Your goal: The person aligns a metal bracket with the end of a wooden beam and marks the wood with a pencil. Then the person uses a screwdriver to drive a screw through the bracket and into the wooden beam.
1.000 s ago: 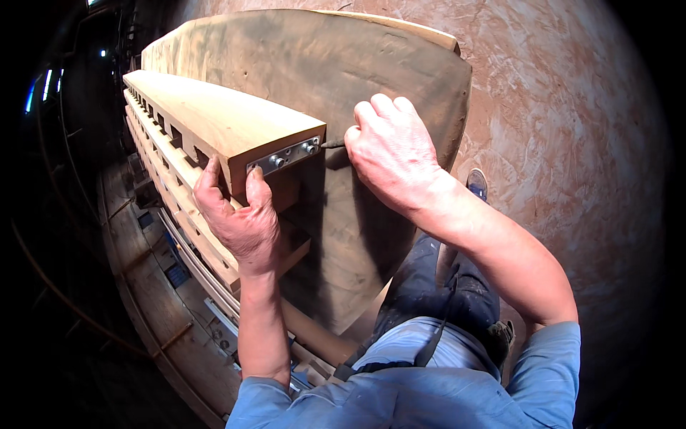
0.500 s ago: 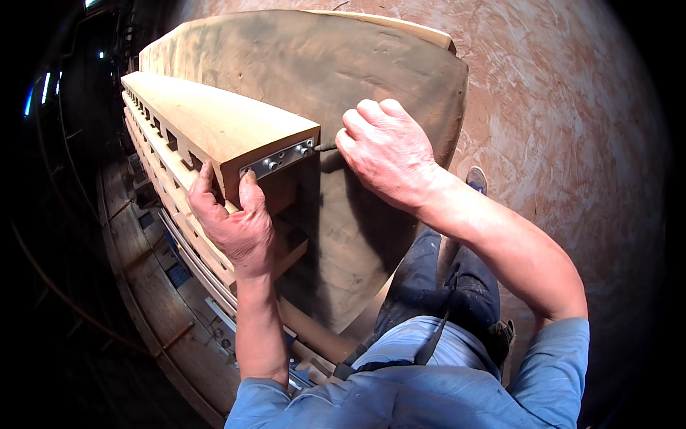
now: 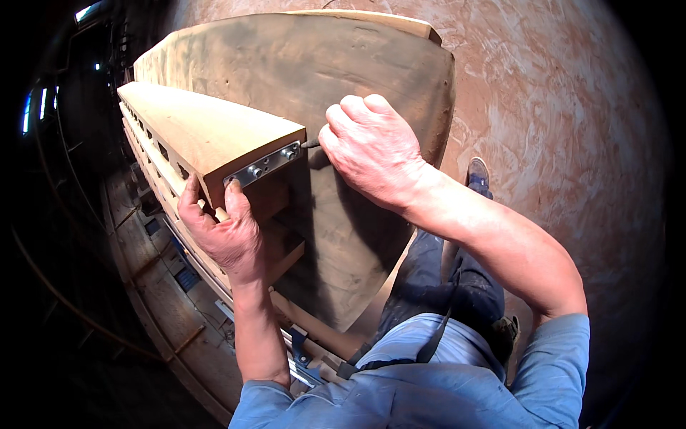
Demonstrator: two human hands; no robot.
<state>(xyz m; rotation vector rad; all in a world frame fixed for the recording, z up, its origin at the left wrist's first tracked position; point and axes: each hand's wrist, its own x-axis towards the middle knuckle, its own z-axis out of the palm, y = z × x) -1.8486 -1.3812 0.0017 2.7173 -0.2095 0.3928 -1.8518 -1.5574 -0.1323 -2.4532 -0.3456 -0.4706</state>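
Note:
A long wooden beam has a narrow metal plate lying along its near end face. Two bolt heads and several small holes show on the plate. My left hand pinches the beam's left corner, its thumb pressed on the plate's left end and a finger against the beam's side. A thin dark rod-like tool sticks out of my right hand, which is closed in a fist around it. The tool's tip is at the plate's right end. Its grip end is hidden in the fist.
Behind and beneath the beam stands a large dark-stained board. More slotted wooden rails run below the beam on the left. A curved ledge and metal rails lie at lower left. Reddish smeared floor spreads on the right.
The beam, board and both hands appear slightly further left in the picture, as the view has shifted. Both hands keep their hold, and the tool stays at the plate's right end.

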